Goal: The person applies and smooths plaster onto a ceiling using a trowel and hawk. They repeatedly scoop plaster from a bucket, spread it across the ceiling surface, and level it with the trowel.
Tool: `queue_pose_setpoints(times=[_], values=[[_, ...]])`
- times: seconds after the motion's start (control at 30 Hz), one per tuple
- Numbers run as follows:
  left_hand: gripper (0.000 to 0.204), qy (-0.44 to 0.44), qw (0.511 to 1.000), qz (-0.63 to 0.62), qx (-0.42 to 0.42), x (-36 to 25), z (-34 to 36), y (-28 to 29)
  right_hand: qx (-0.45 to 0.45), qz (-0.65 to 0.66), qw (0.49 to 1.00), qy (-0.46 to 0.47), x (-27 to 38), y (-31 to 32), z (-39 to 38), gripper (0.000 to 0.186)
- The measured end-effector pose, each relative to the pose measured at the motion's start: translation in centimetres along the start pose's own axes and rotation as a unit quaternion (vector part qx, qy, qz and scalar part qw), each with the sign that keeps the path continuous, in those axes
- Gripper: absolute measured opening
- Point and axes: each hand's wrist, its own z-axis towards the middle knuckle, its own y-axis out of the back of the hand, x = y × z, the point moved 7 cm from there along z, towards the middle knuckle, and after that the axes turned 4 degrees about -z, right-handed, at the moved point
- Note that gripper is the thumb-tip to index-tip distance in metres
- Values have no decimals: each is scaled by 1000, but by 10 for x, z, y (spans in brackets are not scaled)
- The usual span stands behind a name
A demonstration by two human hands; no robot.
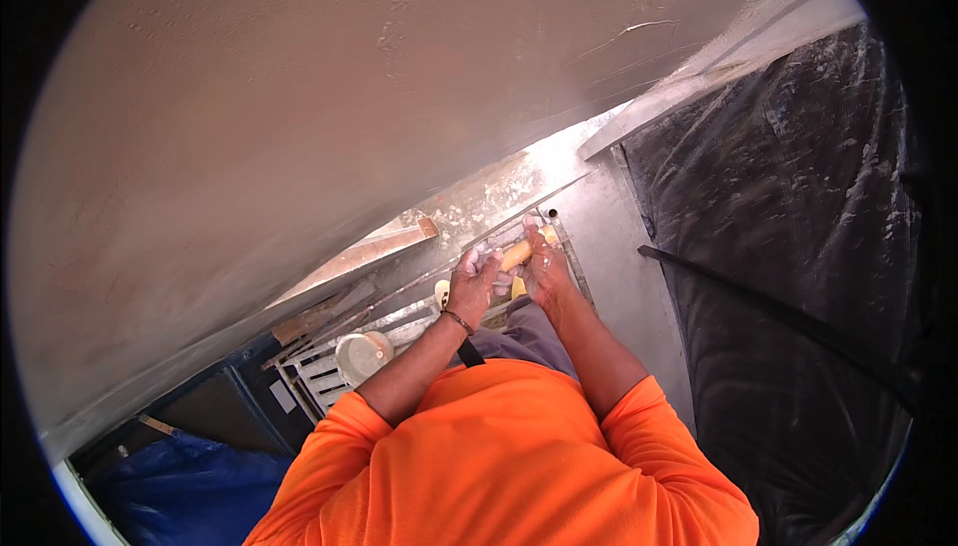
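In front of my waist, both hands are on a rounded yellow-orange piece (516,255), whose exact kind I cannot make out. My left hand (476,279) closes on its left end, and a dark band circles that wrist. The fingers of my right hand (542,264) curl about its right end. Whitish dust or paste marks the fingers of both hands. Beneath them is a slatted, light-coloured platform (411,331), with a pale round bucket (364,354) to the left of my left forearm.
A large smooth plastered wall (269,117) leans across the upper left. A wooden board (389,242) lies along its base. Black plastic sheeting (788,187) hangs at the right, crossed by a dark bar (768,304). Blue sheeting (190,481) lies at the lower left.
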Motion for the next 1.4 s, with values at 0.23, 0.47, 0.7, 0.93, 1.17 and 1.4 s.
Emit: queue_pose_setpoints(times=[0.23, 0.47, 0.7, 0.93, 1.17, 1.4], values=[[21, -13, 985, -109, -130, 45, 52, 96, 11, -84, 996, -4, -41, -25, 46, 68], [27, -7, 978, -95, -186, 54, 110, 154, 49, -133, 990, -2, -59, -71, 104, 96], [30, -11, 975, -74, -210, 44, 137, 168, 53, -134, 989, 6, -63, -82, 138, 82], [26, -25, 985, -89, -148, 2, 124, 147, -3, -95, 994, 44, -44, -92, 112, 61], [26, -77, 988, -91, -95, -65, 65, 96, 17, -72, 997, 35, 11, -105, 37, 65], [24, -168, 980, -96, -37, -175, -19, 15, 71, -72, 984, 147, 115, -140, -91, 49]])
